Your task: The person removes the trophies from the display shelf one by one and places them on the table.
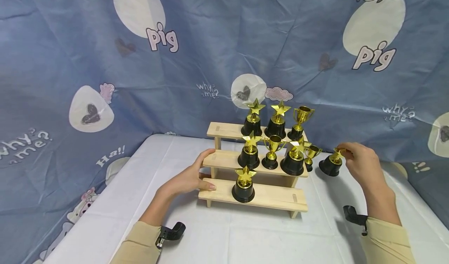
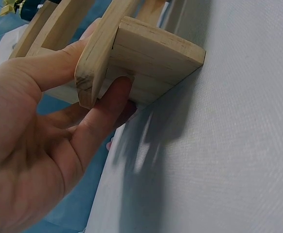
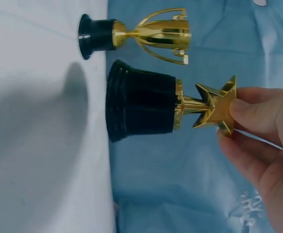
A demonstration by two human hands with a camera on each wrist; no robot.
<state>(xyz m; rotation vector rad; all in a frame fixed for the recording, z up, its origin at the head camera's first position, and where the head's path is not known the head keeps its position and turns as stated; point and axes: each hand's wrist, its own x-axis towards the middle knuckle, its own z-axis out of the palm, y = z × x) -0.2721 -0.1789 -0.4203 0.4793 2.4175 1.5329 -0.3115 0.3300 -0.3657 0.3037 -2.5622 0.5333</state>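
My left hand (image 1: 191,178) grips the left end of a light wooden three-tier stand (image 1: 271,195), with thumb and fingers round the shelf end (image 2: 97,58) in the left wrist view. My right hand (image 1: 363,162) pinches a gold star trophy (image 3: 141,102) by its star, right of the stand; its black base appears lifted off the table. Near it, a small gold cup trophy (image 1: 309,164) stands on the table. Two star trophies and a cup trophy (image 1: 302,117) line the top tier. The middle tier bears two star trophies and another cup trophy (image 1: 273,151). One star trophy (image 1: 243,186) stands on the bottom tier.
A white cloth (image 1: 259,236) covers the table under the stand. Behind and along the sides hangs a blue printed curtain (image 1: 196,69). Each wrist wears a black strapped device (image 1: 173,231).
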